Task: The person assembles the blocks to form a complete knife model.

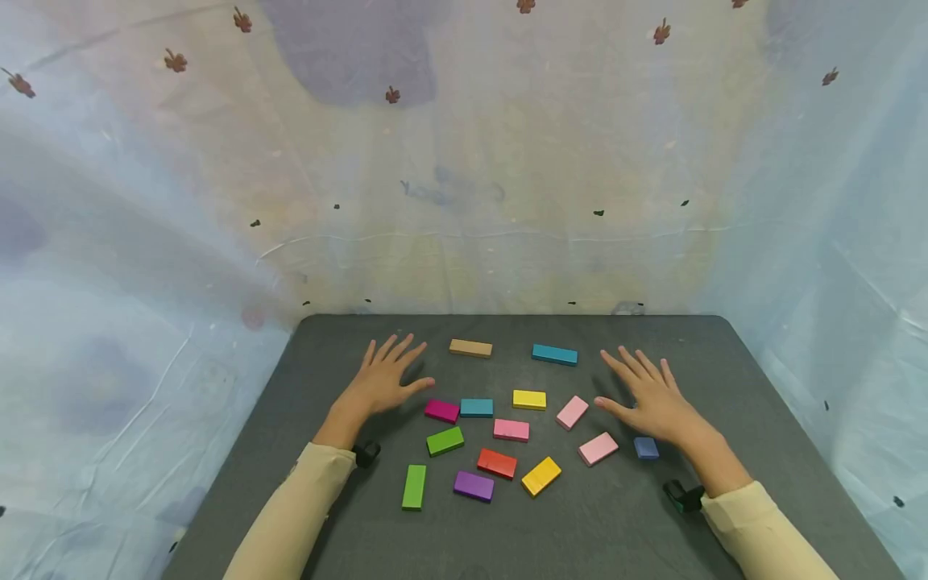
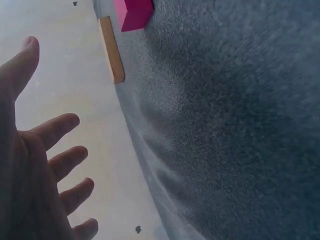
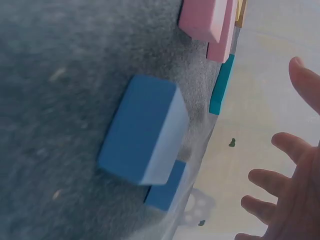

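Observation:
My left hand (image 1: 380, 385) hovers over the left part of the dark grey table, fingers spread and holding nothing. Nearest to it is a magenta block (image 1: 442, 411), with a teal block (image 1: 476, 408) beside that. On the other side my right hand (image 1: 651, 405) is held above the table, its fingers also spread with nothing between them. A blue block (image 1: 646, 448) lies below its palm, and two pink blocks (image 1: 573, 412) are to its left. In the right wrist view a second blue block (image 3: 166, 187) shows behind the near one; my hand hides it in the head view.
Green (image 1: 445, 441), purple (image 1: 474, 486), red (image 1: 496, 463), yellow (image 1: 529, 399) and other blocks lie scattered between the hands. Farther back are a tan block (image 1: 470, 348) and a long blue-teal block (image 1: 554, 355). A patterned sheet (image 1: 464, 177) hangs behind the table (image 1: 580, 540).

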`<state>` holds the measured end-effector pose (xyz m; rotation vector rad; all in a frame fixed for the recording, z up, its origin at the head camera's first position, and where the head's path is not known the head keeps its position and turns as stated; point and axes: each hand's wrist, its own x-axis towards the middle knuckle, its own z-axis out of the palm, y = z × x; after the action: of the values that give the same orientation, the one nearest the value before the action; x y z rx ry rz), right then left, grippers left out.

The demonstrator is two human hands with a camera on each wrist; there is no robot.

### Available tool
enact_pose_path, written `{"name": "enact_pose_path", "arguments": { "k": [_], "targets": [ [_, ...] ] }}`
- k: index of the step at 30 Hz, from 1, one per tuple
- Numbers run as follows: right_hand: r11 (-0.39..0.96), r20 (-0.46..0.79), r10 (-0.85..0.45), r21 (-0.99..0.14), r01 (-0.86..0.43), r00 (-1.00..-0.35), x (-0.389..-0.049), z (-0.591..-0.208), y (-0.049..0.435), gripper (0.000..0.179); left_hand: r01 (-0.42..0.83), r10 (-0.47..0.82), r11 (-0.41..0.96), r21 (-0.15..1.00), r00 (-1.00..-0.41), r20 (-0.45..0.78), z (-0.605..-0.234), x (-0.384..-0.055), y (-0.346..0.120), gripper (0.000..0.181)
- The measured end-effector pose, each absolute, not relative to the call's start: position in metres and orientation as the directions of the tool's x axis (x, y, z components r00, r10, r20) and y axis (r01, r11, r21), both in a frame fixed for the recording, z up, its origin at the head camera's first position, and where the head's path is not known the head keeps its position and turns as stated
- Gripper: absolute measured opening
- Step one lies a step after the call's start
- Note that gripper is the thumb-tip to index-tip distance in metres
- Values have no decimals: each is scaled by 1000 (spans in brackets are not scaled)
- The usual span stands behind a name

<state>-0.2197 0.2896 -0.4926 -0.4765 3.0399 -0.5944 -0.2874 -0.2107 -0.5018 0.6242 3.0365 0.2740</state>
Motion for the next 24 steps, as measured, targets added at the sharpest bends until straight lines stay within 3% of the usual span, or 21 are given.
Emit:
{"name": "enact_pose_path", "arguments": {
  "k": [14,24],
  "targets": [
    [850,81,-348,-392,-351,-934,-254,-503,281,90,412,428,884,220,-903,-28,-509,-321,-204,85],
    [866,7,-334,-393,-309,-943,-277,-507,274,88,447,473,843,300,-881,-18,-517,-342,-200,82]
  ]
}}
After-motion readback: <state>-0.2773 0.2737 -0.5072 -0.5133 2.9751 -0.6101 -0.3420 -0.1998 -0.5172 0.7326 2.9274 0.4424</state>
